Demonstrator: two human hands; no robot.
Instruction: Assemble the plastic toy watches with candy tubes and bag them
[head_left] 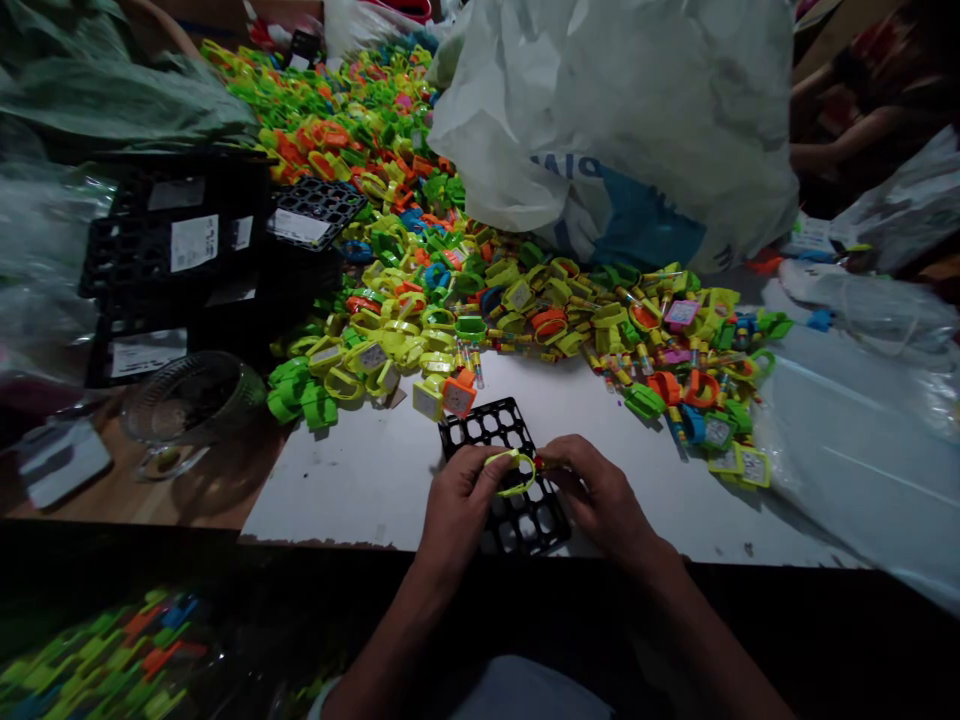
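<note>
My left hand (pixel 463 492) pinches a yellow-green toy watch band (pixel 516 488), its loop standing open toward me. Close to the loop's right side, the fingers of my right hand (pixel 604 492) are closed on a small piece; only a bit of red shows at the fingertips, and the rest is hidden. Beneath both hands lies a black grid tray (pixel 487 411) with rows of holes. Just beyond the tray sit a yellow toy watch (pixel 427 400) and an orange toy watch (pixel 459 394), square faces up.
A big heap of coloured toy watches (pixel 405 340) spreads over the white board (pixel 330 490). Behind it stands a large white plastic bag (pixel 517 110). Stacked black trays (pixel 135 250) and a clear pitcher (pixel 191 395) are at left. Another person's arm (pixel 847 140) shows at right.
</note>
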